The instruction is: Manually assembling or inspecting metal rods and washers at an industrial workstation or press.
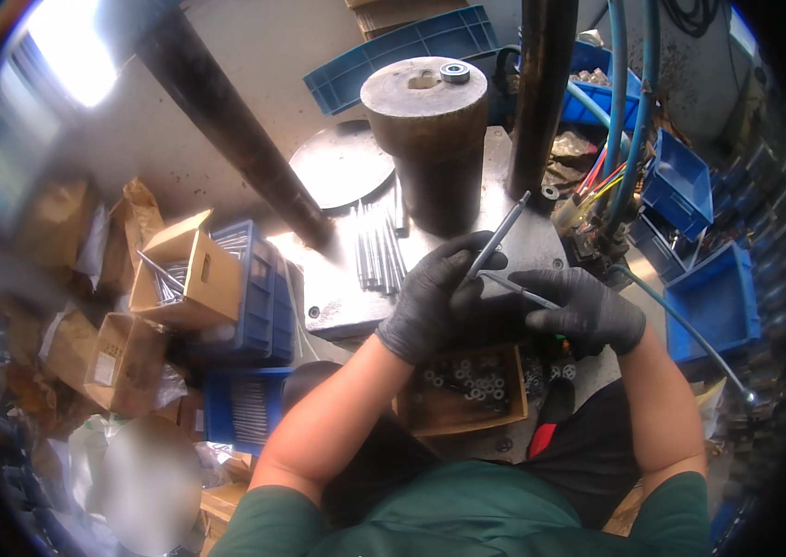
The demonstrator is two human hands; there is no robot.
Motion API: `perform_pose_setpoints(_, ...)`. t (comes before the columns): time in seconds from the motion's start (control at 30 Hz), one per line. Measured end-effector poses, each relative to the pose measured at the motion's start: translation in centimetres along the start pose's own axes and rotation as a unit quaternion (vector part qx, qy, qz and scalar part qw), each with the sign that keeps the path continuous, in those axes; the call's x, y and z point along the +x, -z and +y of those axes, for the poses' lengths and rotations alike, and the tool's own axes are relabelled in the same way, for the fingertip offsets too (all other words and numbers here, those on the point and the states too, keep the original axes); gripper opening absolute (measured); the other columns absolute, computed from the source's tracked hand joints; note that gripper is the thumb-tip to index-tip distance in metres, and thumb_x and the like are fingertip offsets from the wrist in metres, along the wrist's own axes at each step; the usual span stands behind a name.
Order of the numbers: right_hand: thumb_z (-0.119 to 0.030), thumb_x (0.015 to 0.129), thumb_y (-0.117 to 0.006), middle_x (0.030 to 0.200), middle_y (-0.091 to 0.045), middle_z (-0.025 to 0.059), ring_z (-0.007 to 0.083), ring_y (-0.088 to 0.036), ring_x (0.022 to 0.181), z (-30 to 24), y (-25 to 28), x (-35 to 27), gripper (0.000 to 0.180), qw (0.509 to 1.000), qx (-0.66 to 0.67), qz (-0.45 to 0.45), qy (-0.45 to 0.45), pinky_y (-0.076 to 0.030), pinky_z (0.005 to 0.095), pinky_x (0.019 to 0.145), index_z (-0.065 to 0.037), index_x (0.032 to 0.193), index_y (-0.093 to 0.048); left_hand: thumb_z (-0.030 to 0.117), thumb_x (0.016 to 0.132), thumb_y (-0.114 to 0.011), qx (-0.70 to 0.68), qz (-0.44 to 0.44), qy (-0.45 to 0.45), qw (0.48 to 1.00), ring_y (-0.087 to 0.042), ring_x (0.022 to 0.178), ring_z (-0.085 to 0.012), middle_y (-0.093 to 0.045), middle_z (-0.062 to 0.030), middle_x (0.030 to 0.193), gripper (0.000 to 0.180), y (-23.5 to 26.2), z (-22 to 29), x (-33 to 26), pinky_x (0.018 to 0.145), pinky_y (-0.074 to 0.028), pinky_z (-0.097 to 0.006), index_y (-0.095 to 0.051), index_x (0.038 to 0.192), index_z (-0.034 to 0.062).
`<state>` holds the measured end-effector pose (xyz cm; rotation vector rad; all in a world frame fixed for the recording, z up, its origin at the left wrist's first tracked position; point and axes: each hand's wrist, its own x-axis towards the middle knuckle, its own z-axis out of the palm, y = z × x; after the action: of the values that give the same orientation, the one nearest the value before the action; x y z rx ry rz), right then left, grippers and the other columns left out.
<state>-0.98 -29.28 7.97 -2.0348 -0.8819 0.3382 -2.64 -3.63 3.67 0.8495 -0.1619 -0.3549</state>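
Rods (497,239) cross between both hands' fingers (467,258), seemingly pinched.

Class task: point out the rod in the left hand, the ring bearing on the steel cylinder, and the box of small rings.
Rod (502,232), head view: mid-shaft.
Ring bearing (454,71), head view: top face.
Box of small rings (515,395), head view: right wall.

two thin grey metal rods (502,237) cross in the gloved hands, one tilted upward, one flatter

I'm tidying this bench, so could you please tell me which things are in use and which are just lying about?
In use:
left hand holding a thin metal rod
right hand holding another rod
spare rods
box of bearings

Lying about:
cardboard box
blue bins
hoses
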Motion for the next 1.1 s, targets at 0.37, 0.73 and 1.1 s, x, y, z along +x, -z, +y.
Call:
perform_pose_setpoints(0.37,-0.006,0.079,-0.074,0.103,-0.068,0.0140,0.0310,-0.066,0.100,2.3,1.2,1.1,0.033,0.990,-0.135,0.022,0.026,-0.054,0.0384,0.087,-0.005,0.111,-0.066,0.023,0.096,-0.062,-0.228,-0.064,0.035,0.971,-0.043,0.050,-0.0102,-0.071,-0.0163,0.116,0.065,2.0,0.2,0.3,0.044,-0.039,-0.023,-0.041,0.153,0.0014)
perform_pose_setpoints(0.73,-0.006,0.072,-0.075,0.127,-0.063,0.0141,0.0378,-0.061,0.115,6.7,-0.8,5.0,0.048,0.946,-0.317,0.053,0.040,-0.053,0.0446,0.098,-0.005,0.119,-0.065,0.020,0.094,-0.066,-0.200,-0.034,-0.001,0.979,-0.057,0.063,-0.0148,-0.068,-0.0159,0.119,0.066,1.6,0.9,-1.0,0.051,-0.049,-0.027,-0.039,0.153,0.0057)
perform_pose_setpoints(1.1,-0.011,0.075,-0.075,0.093,-0.067,0.0167,0.0397,-0.063,0.097,5.8,-1.6,6.1,0.029,0.922,-0.384,0.040,0.035,-0.052,0.0496,0.085,-0.007,0.097,-0.057,0.024,0.098,-0.067,0.123,0.057,-0.062,0.989,-0.052,0.061,-0.0123,-0.066,-0.0119,0.110,0.067,1.2,0.9,-1.0,0.052,-0.045,-0.024,-0.036,0.157,0.0155)
